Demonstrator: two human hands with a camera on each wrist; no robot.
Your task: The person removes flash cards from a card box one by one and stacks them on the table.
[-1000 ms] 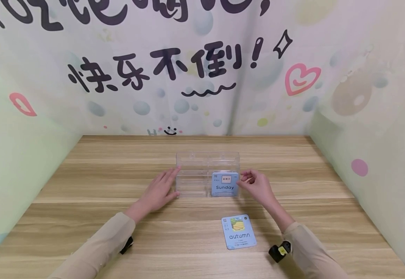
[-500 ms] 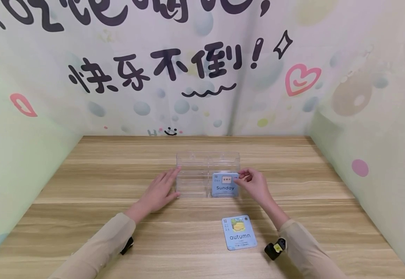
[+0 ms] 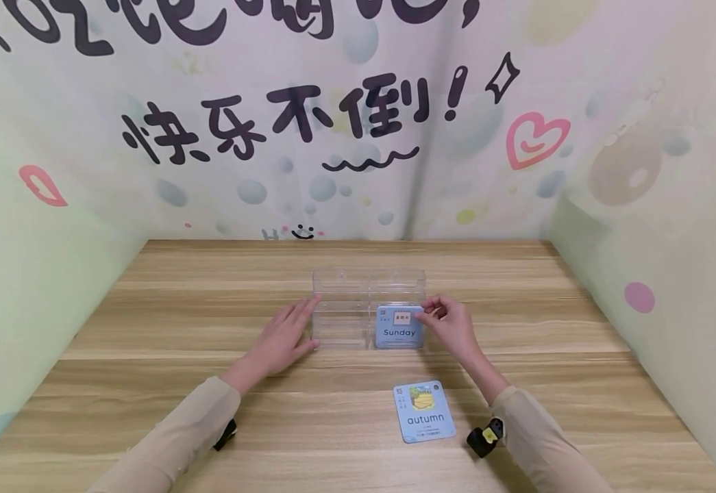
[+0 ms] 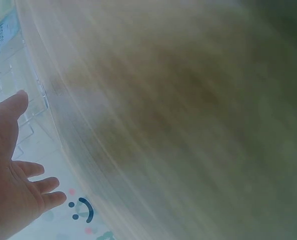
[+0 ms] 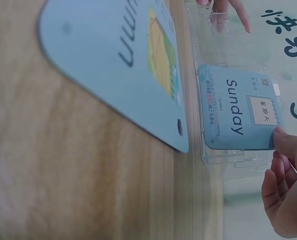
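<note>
A clear acrylic holder (image 3: 342, 301) with compartments stands mid-table. A blue "Sunday" card (image 3: 399, 329) stands upright in its front right compartment. My right hand (image 3: 431, 313) pinches that card's upper right corner with curled fingers; the right wrist view shows the thumb (image 5: 284, 141) on the Sunday card (image 5: 238, 107) edge. My left hand (image 3: 299, 325) lies flat with straight fingers against the holder's left side, and its palm (image 4: 6, 175) shows beside the holder (image 4: 23, 95). A blue "autumn" card (image 3: 423, 411) lies flat on the table nearer to me, also close up as the autumn card (image 5: 118, 65).
The wooden table (image 3: 179, 315) is walled on three sides by a printed backdrop (image 3: 333, 123) with black characters and pink hearts. Bare wood lies to the left and right of the holder and along the front edge.
My right hand has moved a little left and closed its fingers on the Sunday card's upper right corner. The left hand, holder and autumn card have stayed put.
</note>
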